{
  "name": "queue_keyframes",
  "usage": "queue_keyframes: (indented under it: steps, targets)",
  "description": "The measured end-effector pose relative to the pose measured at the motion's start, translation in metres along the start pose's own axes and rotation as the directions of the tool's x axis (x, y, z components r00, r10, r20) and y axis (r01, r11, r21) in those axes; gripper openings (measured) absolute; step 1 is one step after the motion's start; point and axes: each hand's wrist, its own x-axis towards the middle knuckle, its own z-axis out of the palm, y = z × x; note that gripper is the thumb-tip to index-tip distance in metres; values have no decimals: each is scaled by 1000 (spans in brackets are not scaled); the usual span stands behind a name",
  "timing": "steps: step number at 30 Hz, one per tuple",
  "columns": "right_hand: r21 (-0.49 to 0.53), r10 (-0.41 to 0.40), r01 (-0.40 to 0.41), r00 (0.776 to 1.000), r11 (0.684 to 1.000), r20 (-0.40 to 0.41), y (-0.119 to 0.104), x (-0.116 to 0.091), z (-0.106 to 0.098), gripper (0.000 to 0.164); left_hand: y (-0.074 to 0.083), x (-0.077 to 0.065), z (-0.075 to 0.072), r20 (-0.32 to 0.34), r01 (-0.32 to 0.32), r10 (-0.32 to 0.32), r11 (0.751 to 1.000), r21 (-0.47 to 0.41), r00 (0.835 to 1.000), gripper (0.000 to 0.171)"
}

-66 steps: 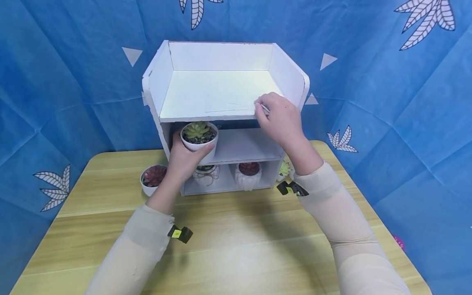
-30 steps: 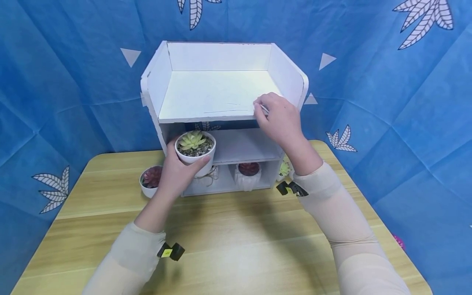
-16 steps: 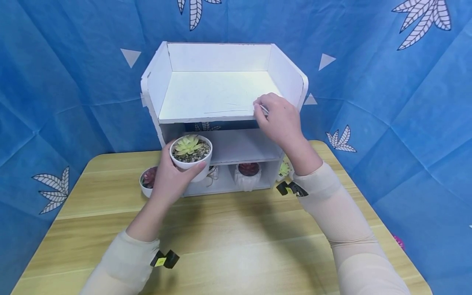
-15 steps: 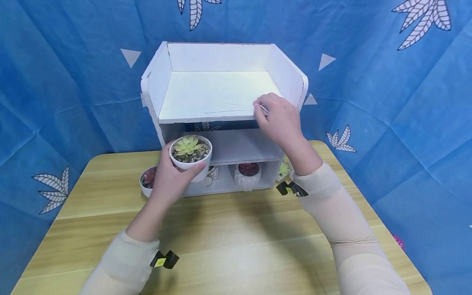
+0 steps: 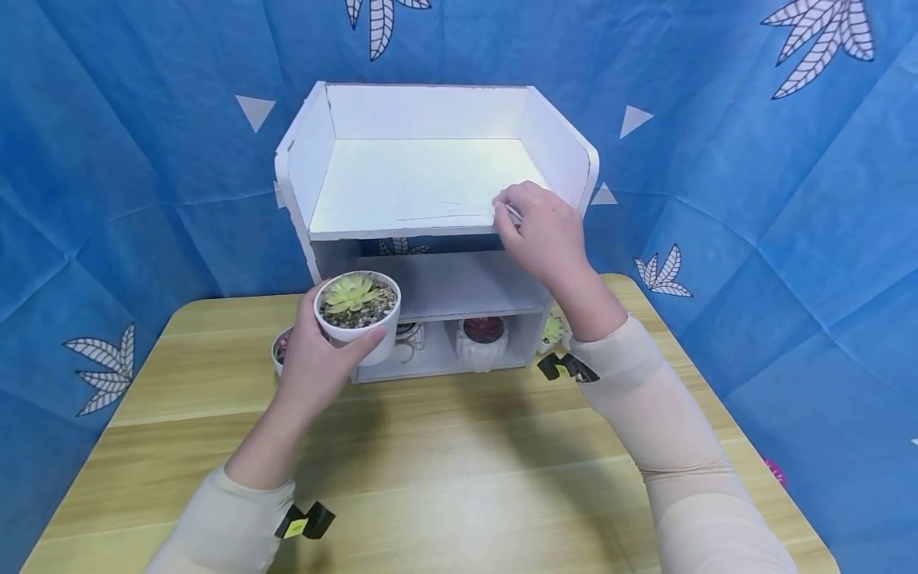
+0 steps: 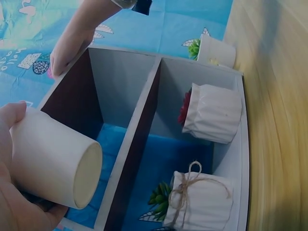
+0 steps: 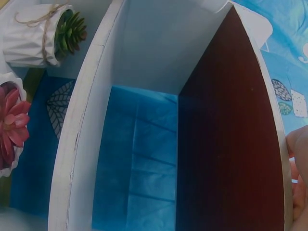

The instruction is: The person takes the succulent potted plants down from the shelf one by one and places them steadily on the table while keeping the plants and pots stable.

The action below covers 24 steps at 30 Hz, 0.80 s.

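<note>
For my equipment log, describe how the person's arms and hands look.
The left sleeve and right sleeve are cream-coloured, with creases on the right one. A small black device with a yellow label sits at each cuff. The left hand and right hand are gloveless.

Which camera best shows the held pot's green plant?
The head view: the light-green succulent shows from above, leaves unobstructed. Left wrist shows only its white pot; right wrist, none of the plant.
</note>
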Motion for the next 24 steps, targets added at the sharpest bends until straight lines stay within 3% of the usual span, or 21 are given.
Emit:
queue_keyframes:
  steps: [24]
  targets:
    - [-18,-14,14,1000,1000,-16,1,1,3,38,-10,-10,-28,-35,-13,12,1000,-20,999,99]
